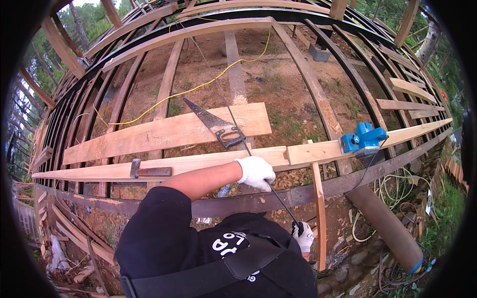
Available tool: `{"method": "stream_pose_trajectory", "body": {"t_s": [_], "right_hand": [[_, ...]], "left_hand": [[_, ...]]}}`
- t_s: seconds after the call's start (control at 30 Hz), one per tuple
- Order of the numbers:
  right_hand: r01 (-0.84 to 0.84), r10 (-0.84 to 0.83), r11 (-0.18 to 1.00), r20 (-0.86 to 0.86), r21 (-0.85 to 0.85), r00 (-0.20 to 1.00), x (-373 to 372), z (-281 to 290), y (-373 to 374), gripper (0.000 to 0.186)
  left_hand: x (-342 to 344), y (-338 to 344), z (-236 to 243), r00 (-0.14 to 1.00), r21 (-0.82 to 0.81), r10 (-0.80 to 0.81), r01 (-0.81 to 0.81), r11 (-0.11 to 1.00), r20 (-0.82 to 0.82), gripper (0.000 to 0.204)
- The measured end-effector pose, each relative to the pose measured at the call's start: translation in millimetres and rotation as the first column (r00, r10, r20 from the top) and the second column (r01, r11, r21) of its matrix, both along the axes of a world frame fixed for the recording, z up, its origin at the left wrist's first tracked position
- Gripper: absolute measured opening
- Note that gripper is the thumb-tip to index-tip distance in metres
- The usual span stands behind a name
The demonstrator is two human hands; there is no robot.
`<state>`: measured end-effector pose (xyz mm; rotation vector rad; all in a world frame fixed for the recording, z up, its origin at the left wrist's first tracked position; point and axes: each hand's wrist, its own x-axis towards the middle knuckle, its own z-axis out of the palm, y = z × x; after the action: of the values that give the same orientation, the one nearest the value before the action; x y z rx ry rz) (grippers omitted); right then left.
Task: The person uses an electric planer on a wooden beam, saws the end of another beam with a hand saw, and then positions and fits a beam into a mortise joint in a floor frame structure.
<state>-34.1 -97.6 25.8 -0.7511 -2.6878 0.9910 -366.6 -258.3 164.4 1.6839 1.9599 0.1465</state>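
My left hand [256, 173], in a white work glove, is closed round a black cord [281, 201] above the near wooden beam [213, 163]. The cord stretches from the far frame through this hand to my right hand [304, 238]. That hand, gloved too, grips a thicker black part of the cord near my body; its fingers are partly hidden. A hand saw [213, 124] with a black handle lies on a wide plank [169, 130], just beyond my left hand. To the right, a blue electric planer [364, 139] rests on the beam. A hammer [150, 171] lies on the beam's left part.
A narrow upright-looking wood strip [318, 218] crosses the dark edge joist [238, 205] beside my right hand. A yellow cord [198, 86] runs over the joists. Open gaps show soil and shavings below. A large brown pipe [385, 228] and coiled hoses [397, 191] lie at right.
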Motion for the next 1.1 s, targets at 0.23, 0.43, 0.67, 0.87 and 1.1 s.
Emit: {"method": "stream_pose_trajectory", "body": {"t_s": [0.23,0.43,0.67,0.87,1.1], "right_hand": [[0.312,-0.300,0.949,0.163,-0.051,0.940,61,5,4,0.015],[0.667,-0.668,0.744,0.025,0.037,0.743,186,-28,-12,0.013],[0.645,-0.651,0.749,0.351,0.153,0.673,230,-45,-18,0.022],[0.619,-0.660,0.669,-0.054,0.413,0.749,244,-5,40,0.020],[0.327,-0.353,0.909,0.062,0.257,0.933,122,85,194,0.014]], "left_hand": [[-72,-24,-4,0.988,-0.005,0.073,-0.075,0.997,-0.138,0.030],[60,61,5,0.992,-0.221,-0.090,0.107,0.969,0.085,0.041],[99,103,-11,0.964,-0.304,-0.265,0.257,0.917,0.017,0.042],[105,100,-19,0.984,-0.105,-0.174,0.169,0.980,-0.039,0.039],[49,98,29,0.906,0.350,0.394,-0.322,0.880,-0.156,0.027]]}}
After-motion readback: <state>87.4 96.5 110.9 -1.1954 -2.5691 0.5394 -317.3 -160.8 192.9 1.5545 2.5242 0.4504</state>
